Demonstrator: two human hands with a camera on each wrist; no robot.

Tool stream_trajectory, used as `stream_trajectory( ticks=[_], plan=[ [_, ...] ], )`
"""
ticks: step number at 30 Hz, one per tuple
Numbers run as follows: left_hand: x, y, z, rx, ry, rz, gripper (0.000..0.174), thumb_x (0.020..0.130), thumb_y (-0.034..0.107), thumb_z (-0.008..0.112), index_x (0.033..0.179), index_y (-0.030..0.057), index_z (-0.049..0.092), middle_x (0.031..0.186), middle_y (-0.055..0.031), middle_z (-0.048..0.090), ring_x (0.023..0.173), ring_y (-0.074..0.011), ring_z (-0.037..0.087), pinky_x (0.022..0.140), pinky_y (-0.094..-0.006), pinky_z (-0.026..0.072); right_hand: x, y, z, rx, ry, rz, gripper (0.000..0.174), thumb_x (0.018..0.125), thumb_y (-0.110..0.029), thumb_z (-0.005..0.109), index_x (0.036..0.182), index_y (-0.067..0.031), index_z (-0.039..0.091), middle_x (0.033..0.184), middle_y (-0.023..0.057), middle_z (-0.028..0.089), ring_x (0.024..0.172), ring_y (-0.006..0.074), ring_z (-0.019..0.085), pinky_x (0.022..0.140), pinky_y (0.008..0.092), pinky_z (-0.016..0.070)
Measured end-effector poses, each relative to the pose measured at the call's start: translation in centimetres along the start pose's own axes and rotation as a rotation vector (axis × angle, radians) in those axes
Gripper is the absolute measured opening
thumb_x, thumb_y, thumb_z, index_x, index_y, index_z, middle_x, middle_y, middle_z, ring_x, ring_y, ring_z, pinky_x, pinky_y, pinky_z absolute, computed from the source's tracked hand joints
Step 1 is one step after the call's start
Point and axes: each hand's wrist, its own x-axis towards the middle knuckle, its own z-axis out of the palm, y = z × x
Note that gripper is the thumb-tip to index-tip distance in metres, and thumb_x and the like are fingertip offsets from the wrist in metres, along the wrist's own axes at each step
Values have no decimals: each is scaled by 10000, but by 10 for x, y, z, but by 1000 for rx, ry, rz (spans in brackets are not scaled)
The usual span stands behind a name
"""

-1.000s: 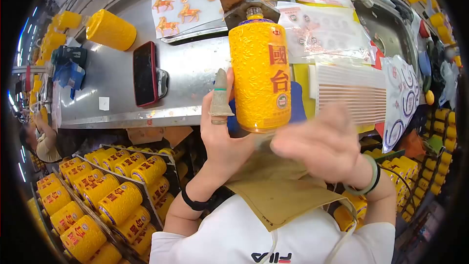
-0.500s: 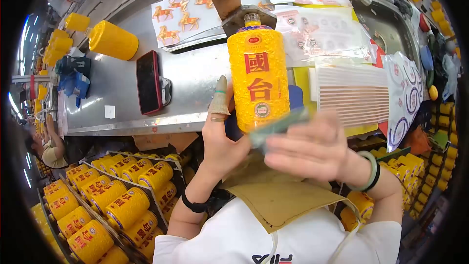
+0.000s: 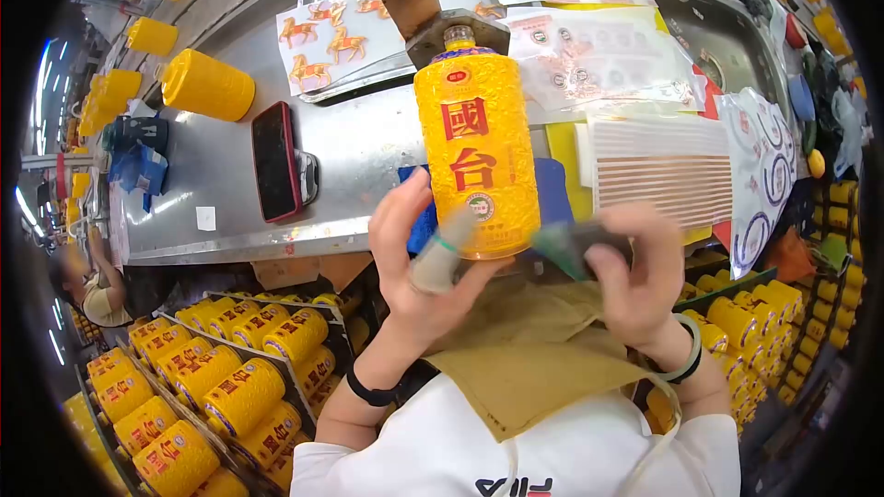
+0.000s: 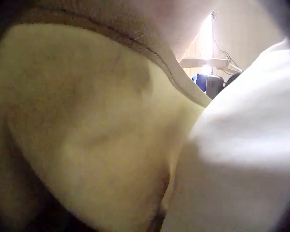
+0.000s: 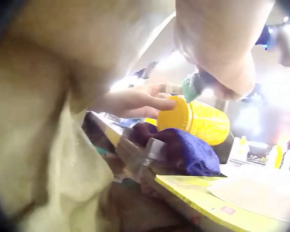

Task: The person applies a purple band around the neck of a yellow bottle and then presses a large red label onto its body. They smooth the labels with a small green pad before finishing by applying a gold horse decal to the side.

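A yellow embossed bottle (image 3: 483, 193) with red characters lies with its neck at a metal holder (image 3: 458, 37) and its base toward the person. My left hand (image 3: 414, 290) holds it near the base, thumb along the bottom edge. One finger, in a pale finger cot (image 3: 437, 258), is blurred over the bottle's lower front. My right hand (image 3: 649, 271) pinches a flat green-and-dark scraper-like piece (image 3: 571, 248) just right of the base. Under the bottle shows a blue cloth (image 5: 198, 152). The left wrist view has mostly apron and sleeve.
A phone (image 3: 273, 161) and another yellow bottle (image 3: 210, 85) lie on the metal table to the left. Horse decals (image 3: 343, 44) are behind them. Printed sheets (image 3: 589, 60) and a striped sheet (image 3: 658, 166) lie at right. Racks of yellow bottles (image 3: 244, 391) stand below the table edge.
The bottle has turned so its red characters face left of where they were. My right hand has drawn away from the base to the right, and my left finger has come over the front.
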Motion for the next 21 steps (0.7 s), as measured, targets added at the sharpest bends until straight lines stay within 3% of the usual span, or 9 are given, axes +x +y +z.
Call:
stream_trajectory(
  ticks=[1,3,8,10,13,14,17,19,21],
  plan=[
    [-1,-1,0,3,-2,1,707,677,172,956,1320,88,677,1472,-209,492,1309,-415,546,1080,-492,482,-10,5,1,86,84,144,322,926,56,673,1234,34,582,1128,126,629,959,187,623,864,312,517],
    [2,0,0,296,-75,368,574,675,233,956,1202,155,742,1468,-193,475,1297,-425,528,1036,-504,499,-7,4,0,156,119,194,324,957,51,631,1272,33,561,1220,103,586,1067,161,577,947,306,478],
    [0,13,7,445,-128,361,503,700,232,943,1162,190,748,1486,-183,460,1302,-422,502,1043,-501,480,-3,8,7,276,129,296,332,963,47,625,1290,31,568,1215,95,586,1103,156,564,975,301,459],
    [-11,7,15,220,-57,160,494,715,193,939,1173,198,755,1496,-198,444,1320,-426,489,1064,-493,465,5,12,9,242,113,290,344,956,47,638,1293,27,575,1193,95,601,1082,157,582,959,302,473],
    [-4,9,8,333,-53,311,517,732,146,930,1213,157,739,1510,-218,413,1369,-433,454,1087,-492,453,32,10,11,143,133,200,343,932,48,676,1267,7,615,1134,107,645,1013,184,638,899,320,511],
    [-7,3,5,236,-73,241,640,707,161,952,1282,80,684,1513,-238,402,1392,-437,438,1114,-498,428,43,5,8,97,52,160,339,914,52,690,1244,-1,635,1103,115,665,982,213,659,872,332,525],
    [6,15,1,129,-24,22,814,658,210,985,1355,19,612,1518,-244,401,1391,-436,440,1134,-501,406,70,10,13,19,-76,15,331,854,73,712,1172,-13,678,1044,150,697,948,309,680,816,375,544],
    [13,15,0,147,-22,11,934,614,265,1004,1402,7,574,1518,-250,390,1358,-433,457,1129,-499,400,86,20,23,-114,-49,-180,327,824,75,714,1138,-12,686,1010,160,702,945,346,670,818,403,536],
    [26,24,-4,286,-205,41,945,613,310,996,1422,51,584,1502,-244,387,1321,-440,465,1099,-495,418,104,18,20,-170,60,-126,277,826,59,710,1094,-9,697,1013,162,704,925,361,659,842,417,518]
  ],
)
